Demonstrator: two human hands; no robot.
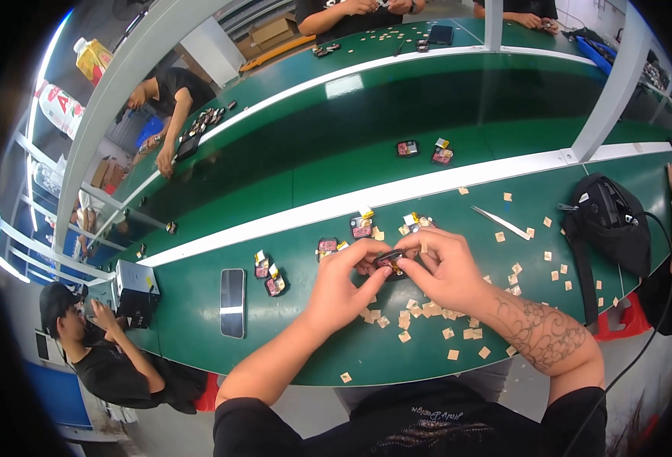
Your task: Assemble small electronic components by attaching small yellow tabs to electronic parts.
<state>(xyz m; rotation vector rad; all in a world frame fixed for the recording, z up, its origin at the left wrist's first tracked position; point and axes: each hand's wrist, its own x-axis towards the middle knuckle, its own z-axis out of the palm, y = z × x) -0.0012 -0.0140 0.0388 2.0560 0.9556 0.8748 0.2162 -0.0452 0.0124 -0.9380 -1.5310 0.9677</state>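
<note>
Both my hands meet over the green bench and grip one small black device housing (388,261) with a circuit board in it. My left hand (349,280) closes on its left side, thumb on top. My right hand (444,272) pinches its right side between thumb and fingers. The fingers hide part of the housing. Just beyond my hands are similar open housings (361,226) with reddish boards and yellow-and-white parts. Two more housings (275,284) sit left of my left forearm. Small tan square pads (430,309) are scattered below and right of my right hand.
A phone (233,303) lies at the left, white tweezers (501,222) at the right. A black bag (606,228) with a strap and cable rests farther right. A white rail (305,212) separates my bench from a green belt carrying housings (408,148). Other people sit around.
</note>
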